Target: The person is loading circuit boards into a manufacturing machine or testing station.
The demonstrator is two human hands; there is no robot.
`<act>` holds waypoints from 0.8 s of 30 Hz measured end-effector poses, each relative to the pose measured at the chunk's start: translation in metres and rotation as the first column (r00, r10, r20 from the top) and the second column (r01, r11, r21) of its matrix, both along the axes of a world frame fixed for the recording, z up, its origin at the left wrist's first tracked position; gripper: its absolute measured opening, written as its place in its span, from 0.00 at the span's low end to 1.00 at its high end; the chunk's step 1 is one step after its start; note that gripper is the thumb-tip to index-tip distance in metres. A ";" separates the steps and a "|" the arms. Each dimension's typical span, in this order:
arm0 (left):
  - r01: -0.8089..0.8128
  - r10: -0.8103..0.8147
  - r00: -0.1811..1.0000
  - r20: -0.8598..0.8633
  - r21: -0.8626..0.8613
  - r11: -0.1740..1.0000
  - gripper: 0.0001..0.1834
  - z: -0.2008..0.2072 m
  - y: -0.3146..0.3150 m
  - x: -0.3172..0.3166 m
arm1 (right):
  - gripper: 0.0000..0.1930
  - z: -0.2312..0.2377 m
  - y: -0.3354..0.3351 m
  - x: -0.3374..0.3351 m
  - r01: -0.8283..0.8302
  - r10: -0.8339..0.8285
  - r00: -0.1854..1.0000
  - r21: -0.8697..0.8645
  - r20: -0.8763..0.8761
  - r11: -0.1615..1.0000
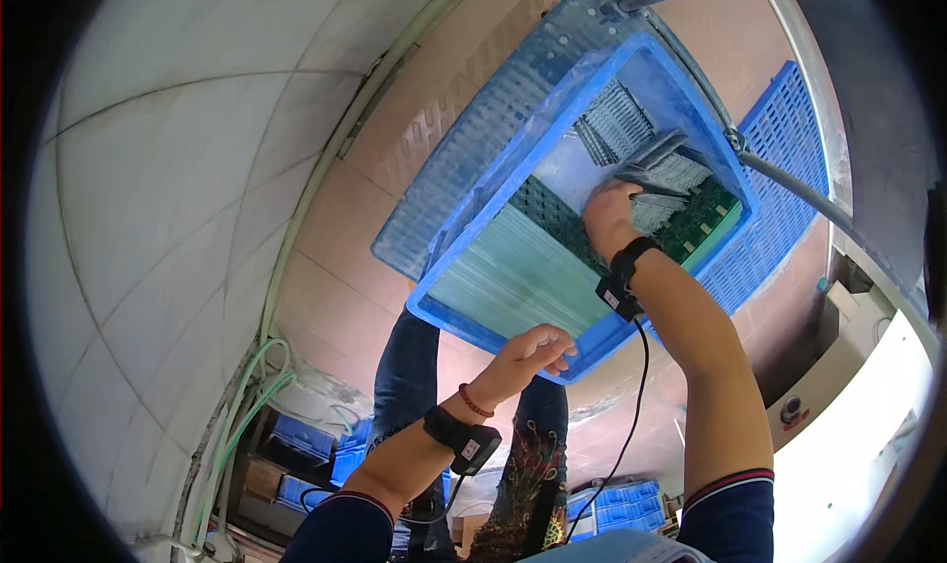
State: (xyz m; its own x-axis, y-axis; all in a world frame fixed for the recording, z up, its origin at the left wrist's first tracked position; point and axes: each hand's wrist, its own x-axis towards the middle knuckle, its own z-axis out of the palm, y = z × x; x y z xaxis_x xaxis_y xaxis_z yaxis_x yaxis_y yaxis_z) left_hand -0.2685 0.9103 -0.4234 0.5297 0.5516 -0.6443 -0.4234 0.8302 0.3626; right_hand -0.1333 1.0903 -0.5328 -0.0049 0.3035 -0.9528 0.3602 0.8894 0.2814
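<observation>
A blue plastic crate (473, 341) stands tilted in front of me, holding stacks of thin flat pieces. My right hand (610, 213) reaches inside it, closed at a small bundle of thin grey plates (646, 183); part of the fingers is hidden. Beside it are rows of light grey plates (617, 119) and dark green pieces that look like circuit boards (695, 218). Pale green sheets (513, 272) fill the near part. My left hand (538, 351) hovers at the crate's near edge, fingers loosely bent and apart, nothing visible in them.
A translucent blue slotted tray (473, 144) lies beyond the crate, and a blue grid pallet (784, 139) to the right. A grey metal tube (829, 203) runs along the right side. White tiled wall (187, 169) bounds the left. Green hoses (242, 415) and blue bins (617, 509) are low down.
</observation>
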 end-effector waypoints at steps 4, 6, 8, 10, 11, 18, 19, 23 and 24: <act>0.028 -0.028 1.000 -0.002 -0.004 1.000 0.16 -0.006 -0.002 0.004 | 0.26 -0.005 0.005 0.013 0.211 -0.183 0.967 0.154 -0.175 0.965; 0.050 -0.050 0.999 -0.014 0.001 0.999 0.16 -0.008 -0.002 0.005 | 0.23 -0.004 0.006 0.016 0.218 -0.189 0.964 0.148 -0.189 0.965; 0.056 -0.055 0.998 -0.016 0.011 0.998 0.16 -0.010 -0.002 0.006 | 0.20 0.004 0.008 0.017 0.221 -0.191 0.961 0.145 -0.198 0.964; 0.057 -0.056 0.998 -0.025 0.020 0.998 0.16 -0.012 -0.002 0.005 | 0.20 0.019 0.009 0.014 0.229 -0.206 0.953 0.084 -0.222 0.970; 0.059 -0.058 0.998 -0.026 0.025 0.998 0.16 -0.013 -0.002 0.005 | 0.20 0.026 0.010 0.014 0.226 -0.203 0.954 0.086 -0.221 0.970; 0.056 -0.055 0.998 -0.010 0.063 0.996 0.16 -0.016 -0.001 0.011 | 0.21 0.111 0.017 0.034 0.279 -0.160 0.828 0.148 -0.538 0.949; 0.053 -0.053 0.999 -0.004 0.066 0.996 0.16 -0.017 0.001 0.013 | 0.23 0.130 0.020 0.037 0.347 -0.178 0.772 0.170 -0.611 0.922; -0.101 0.101 0.995 -0.007 0.055 0.993 0.22 -0.016 -0.005 0.011 | 0.31 0.192 0.019 0.035 0.784 -0.598 0.185 -0.251 -0.780 0.569; -0.203 0.204 0.979 -0.015 0.061 0.977 0.26 -0.016 -0.010 0.010 | 0.33 0.197 0.012 0.040 0.808 -0.675 -0.225 -0.522 -0.702 0.274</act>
State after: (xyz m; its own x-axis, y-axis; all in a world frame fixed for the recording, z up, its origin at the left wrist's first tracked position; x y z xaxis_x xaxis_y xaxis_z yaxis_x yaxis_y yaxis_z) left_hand -0.2585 0.9008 -0.4396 0.3892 0.6839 -0.6171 -0.5732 0.7043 0.4189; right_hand -0.0938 1.1022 -0.3355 -0.2729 0.7390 -0.6159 0.7907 -0.1924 -0.5812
